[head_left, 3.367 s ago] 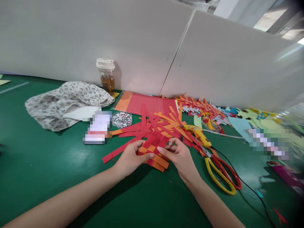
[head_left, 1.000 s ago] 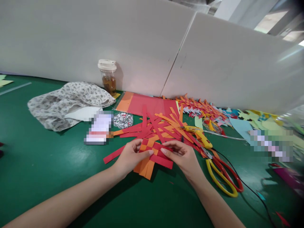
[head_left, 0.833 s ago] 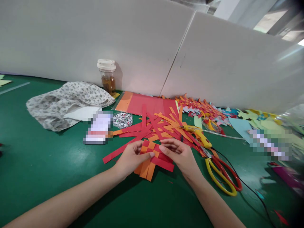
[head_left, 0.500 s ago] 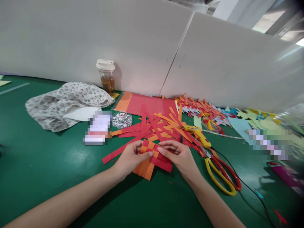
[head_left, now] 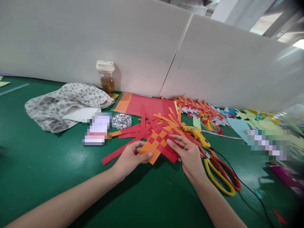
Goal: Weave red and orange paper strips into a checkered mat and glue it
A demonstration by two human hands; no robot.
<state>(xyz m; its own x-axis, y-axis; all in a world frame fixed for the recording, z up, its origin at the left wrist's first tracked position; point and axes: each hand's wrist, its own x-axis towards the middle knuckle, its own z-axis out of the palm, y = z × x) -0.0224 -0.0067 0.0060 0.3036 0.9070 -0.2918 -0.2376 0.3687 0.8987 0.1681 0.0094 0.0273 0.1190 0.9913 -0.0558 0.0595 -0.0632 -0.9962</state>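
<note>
A woven paper piece (head_left: 157, 141) of red and orange strips hangs in the air between my hands, its middle a checkerboard. My left hand (head_left: 130, 160) pinches the orange strip ends at its left, thumb on top. On the other side my right hand (head_left: 188, 155) grips the red strip ends, thumb in front and fingers behind. Loose red and orange paper strips (head_left: 133, 129) lie in a heap just behind the piece. To the right of my right hand are scissors (head_left: 222, 177) with one yellow and one red handle, and a yellow glue gun (head_left: 198, 136).
On the green table (head_left: 47, 171) lie a patterned cloth (head_left: 64, 101), a blurred-out phone-like object (head_left: 98, 129) and a round pack of small pieces (head_left: 122, 121). A lidded cup (head_left: 106, 78) stands by the white partition (head_left: 83, 34). Finished-looking woven paper shapes (head_left: 197, 106) pile up at the back right.
The woven piece has turned and tilted, with its orange ends now toward the left. My right hand has shifted right and up; the left hand keeps its place.
</note>
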